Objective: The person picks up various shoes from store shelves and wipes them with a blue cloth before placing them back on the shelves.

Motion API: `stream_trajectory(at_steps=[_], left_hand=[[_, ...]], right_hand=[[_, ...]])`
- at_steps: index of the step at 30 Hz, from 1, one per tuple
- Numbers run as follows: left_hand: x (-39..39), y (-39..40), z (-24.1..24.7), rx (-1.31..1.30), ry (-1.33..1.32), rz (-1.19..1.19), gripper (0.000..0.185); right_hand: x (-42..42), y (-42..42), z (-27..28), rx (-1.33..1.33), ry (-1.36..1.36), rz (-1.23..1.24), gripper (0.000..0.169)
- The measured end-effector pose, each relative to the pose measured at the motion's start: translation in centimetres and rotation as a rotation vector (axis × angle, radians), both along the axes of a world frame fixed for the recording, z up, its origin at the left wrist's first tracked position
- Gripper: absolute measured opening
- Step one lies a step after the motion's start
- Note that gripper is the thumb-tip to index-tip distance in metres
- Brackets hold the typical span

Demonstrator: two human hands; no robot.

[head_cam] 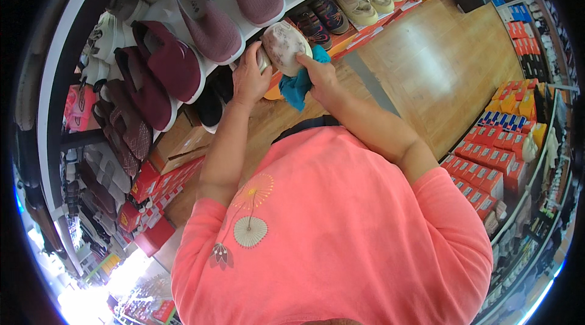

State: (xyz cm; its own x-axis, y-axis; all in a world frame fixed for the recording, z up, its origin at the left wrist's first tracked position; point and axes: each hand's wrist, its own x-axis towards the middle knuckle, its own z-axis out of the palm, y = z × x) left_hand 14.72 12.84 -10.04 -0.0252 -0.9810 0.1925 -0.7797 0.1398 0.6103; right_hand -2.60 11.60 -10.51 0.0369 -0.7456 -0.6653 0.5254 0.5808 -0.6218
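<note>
A light shoe with a floral pattern (284, 46) is at the shelf's front edge, its toe towards me. My right hand (318, 73) grips its side, with a crumpled teal cloth (297, 88) held beneath the fingers. Just left of it, my left hand (250, 73) has its fingers round another light shoe (262, 59), mostly hidden by the hand. Mauve knit slip-on shoes (215, 35) stand on the white shelf above my left hand. Dark patterned shoes (330, 15) are to the right of the floral shoe, on the lower level.
Maroon slip-ons (171, 67) line the white shelf (160, 7) at left, above a cardboard box (183, 153) and red shoe boxes. Cream shoes (354, 4) stand farther right. Across the wooden floor (411, 73) are stacked orange shoe boxes (486, 153).
</note>
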Motion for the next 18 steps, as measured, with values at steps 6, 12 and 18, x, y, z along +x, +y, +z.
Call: stream_trajectory(at_steps=[6, 12, 18], left_hand=[[0.2, 0.3, 0.5, 0.049, 0.12, -0.008, 0.059], [1.0, 1.8, -2.5, -0.424, 0.008, 0.074, 0.046], [0.7, 1.0, -3.9, 0.056, 0.926, 0.698, 0.05]], right_hand=[[1.7, -2.7, -1.9, -0.091, 0.16, -0.019, 0.036], [2.1, -5.0, -2.6, -0.033, 0.335, 0.085, 0.043], [1.4, -4.1, 0.2, -0.058, 0.344, 0.118, 0.039]])
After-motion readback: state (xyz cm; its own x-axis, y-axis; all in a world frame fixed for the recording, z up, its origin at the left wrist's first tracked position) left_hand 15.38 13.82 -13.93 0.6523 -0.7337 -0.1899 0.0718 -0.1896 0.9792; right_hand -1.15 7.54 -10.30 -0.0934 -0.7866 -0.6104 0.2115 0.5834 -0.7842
